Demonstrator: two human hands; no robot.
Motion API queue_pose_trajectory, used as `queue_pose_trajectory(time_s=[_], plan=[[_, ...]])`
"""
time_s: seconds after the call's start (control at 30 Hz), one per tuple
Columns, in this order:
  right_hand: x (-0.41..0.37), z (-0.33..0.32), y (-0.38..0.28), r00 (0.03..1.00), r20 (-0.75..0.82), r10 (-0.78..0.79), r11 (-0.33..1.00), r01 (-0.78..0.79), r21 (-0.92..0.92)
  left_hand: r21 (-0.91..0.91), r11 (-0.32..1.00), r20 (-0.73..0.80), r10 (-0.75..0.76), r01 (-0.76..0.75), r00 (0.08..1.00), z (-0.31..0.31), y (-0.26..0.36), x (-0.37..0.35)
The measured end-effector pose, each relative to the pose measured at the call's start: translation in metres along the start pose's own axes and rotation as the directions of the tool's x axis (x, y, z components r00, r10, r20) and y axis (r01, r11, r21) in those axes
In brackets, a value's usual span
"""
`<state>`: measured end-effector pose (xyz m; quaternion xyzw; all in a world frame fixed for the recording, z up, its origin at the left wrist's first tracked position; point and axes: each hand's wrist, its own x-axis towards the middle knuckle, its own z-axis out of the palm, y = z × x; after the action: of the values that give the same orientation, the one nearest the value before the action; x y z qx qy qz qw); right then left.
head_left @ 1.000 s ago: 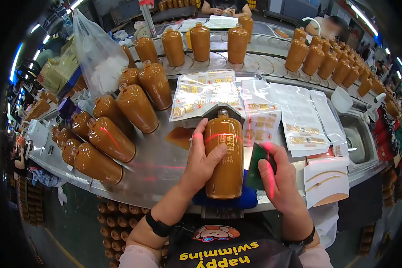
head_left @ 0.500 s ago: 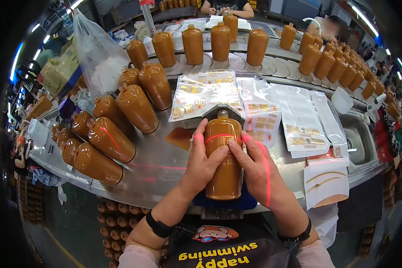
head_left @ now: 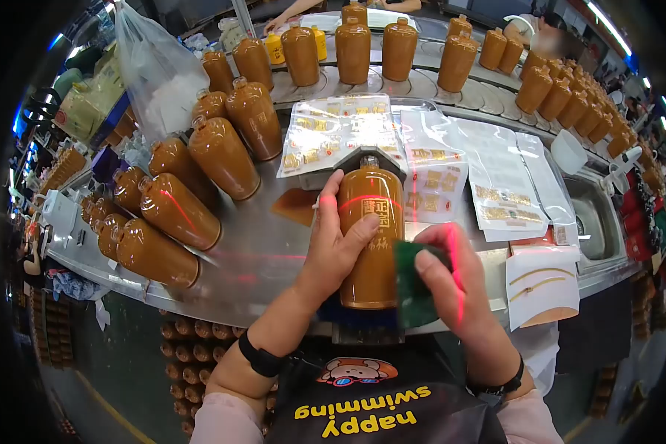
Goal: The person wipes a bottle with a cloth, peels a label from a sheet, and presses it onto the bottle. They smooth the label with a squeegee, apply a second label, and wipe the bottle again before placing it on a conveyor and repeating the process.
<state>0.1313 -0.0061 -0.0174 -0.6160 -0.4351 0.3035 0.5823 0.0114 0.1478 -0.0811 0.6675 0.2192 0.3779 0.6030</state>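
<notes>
A glossy brown bottle (head_left: 372,259) with gold characters stands in front of me, its neck against a dark angular bracket (head_left: 333,180). My left hand (head_left: 334,248) is wrapped round the bottle's left side, the thumb on its front beside the characters. In my right hand (head_left: 448,277) is a dark green pad (head_left: 413,288), pinched between thumb and fingers at the bottle's lower right side. Red laser lines cross the bottle and my right hand. Sheets of gold labels (head_left: 340,133) lie just behind the bracket.
Several brown bottles (head_left: 179,211) stand on the left of the metal table (head_left: 251,274). More bottles (head_left: 353,50) line the conveyor (head_left: 422,92) behind. Label sheets (head_left: 496,177), a white card (head_left: 544,285) and a sink (head_left: 596,222) are at the right. People work across the conveyor.
My right hand has left the bottle's front and now holds the green pad. Gold characters are more exposed. The conveyor bottles have shifted right, and yellow containers show behind them.
</notes>
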Motion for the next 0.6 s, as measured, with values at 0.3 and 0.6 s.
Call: queue_pose_trajectory(time_s=[0.3, 0.6], plan=[[-0.008, 0.015, 0.017, 0.996, 0.021, 0.087, 0.996, -0.087, 0.013, -0.063, 0.998, 0.011, -0.017, 0.018, 1.0, 0.002, 0.004, -0.001], [-0.007, 0.016, 0.019, 0.998, -0.014, 0.062, 0.997, -0.063, -0.052, -0.045, 0.999, -0.004, -0.001, 0.0, 1.0, 0.002, 0.002, 0.0]])
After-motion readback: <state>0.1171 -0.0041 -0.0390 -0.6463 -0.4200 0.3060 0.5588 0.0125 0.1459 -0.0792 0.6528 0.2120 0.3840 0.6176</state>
